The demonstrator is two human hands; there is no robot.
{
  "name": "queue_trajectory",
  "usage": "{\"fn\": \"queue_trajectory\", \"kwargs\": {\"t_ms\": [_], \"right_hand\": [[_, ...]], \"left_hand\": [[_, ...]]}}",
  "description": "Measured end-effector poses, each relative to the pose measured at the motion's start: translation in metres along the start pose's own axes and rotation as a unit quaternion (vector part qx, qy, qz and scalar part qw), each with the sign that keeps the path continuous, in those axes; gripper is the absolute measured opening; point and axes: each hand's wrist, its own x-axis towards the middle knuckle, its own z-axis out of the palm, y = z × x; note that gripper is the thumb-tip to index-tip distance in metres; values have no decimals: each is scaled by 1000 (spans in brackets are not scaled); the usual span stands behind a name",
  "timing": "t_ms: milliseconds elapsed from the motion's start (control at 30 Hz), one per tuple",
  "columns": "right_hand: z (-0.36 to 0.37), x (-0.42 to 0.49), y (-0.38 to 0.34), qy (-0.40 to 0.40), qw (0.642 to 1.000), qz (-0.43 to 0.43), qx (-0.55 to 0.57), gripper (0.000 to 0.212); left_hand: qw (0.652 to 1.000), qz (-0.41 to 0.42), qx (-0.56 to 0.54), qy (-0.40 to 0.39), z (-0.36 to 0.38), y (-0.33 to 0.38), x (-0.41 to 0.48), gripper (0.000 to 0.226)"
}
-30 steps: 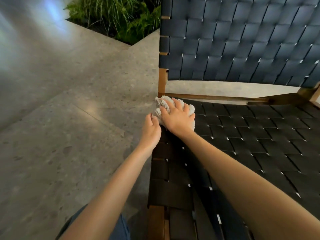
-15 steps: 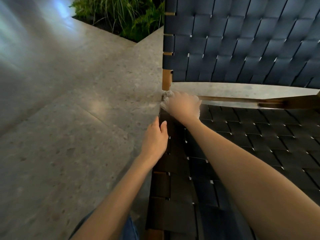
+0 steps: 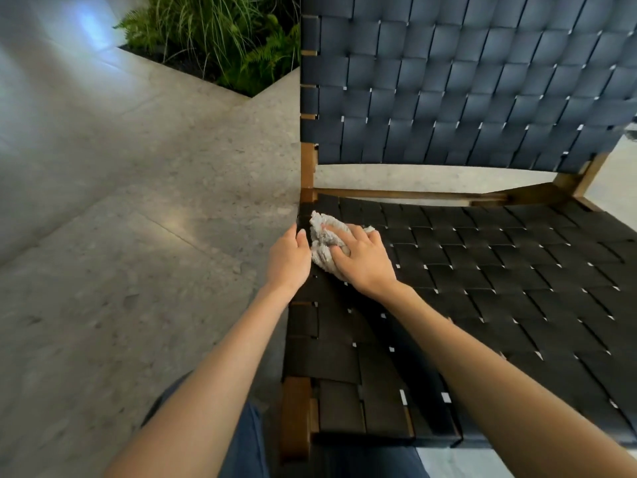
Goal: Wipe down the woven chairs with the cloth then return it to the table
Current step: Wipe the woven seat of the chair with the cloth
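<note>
While ferns (image 3: 241,46) are seen behind the woven chair (image 3: 482,288), the cloth (image 3: 322,236), pulled back from its corner, is clutched by the right hand (image 3: 365,263); the grip of the left hand (image 3: 289,262) cannot be told.

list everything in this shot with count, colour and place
woven chair: one, dark straps on a brown wooden frame, fills the right side
cloth: one, pale grey, bunched on the seat's rear left corner
plants: one bed, green, top, left of the chair back
floor: grey speckled stone, left side and under the chair
trouser leg: one in view, blue, bottom edge
left grip: one, bare, rests at the seat's left edge beside the cloth
right grip: one, bare, on top of the cloth, fingers dug into it
</note>
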Motion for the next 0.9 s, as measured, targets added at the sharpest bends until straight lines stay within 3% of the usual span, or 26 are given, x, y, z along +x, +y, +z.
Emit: {"fn": "queue_trajectory", "kwargs": {"t_ms": [267, 467, 600, 900], "right_hand": [[-28, -121, -24, -33, 997, -30, -65, 45], [-50, -186, -36, -40, 991, -20, -126, 51], [-54, -207, -27, -22, 979, 47, -199, 54], [-31, -149, -10, -50, 987, 78, -133, 58]], "left_hand": [[997, 13, 43, -68, -5, 2, -33, 54], [974, 112, 190, -55, -4, 4, -47, 49], [949, 180, 250, -59, 1, 2, -46, 46], [967, 182, 161, -71, 0, 1, -42, 43]]}}
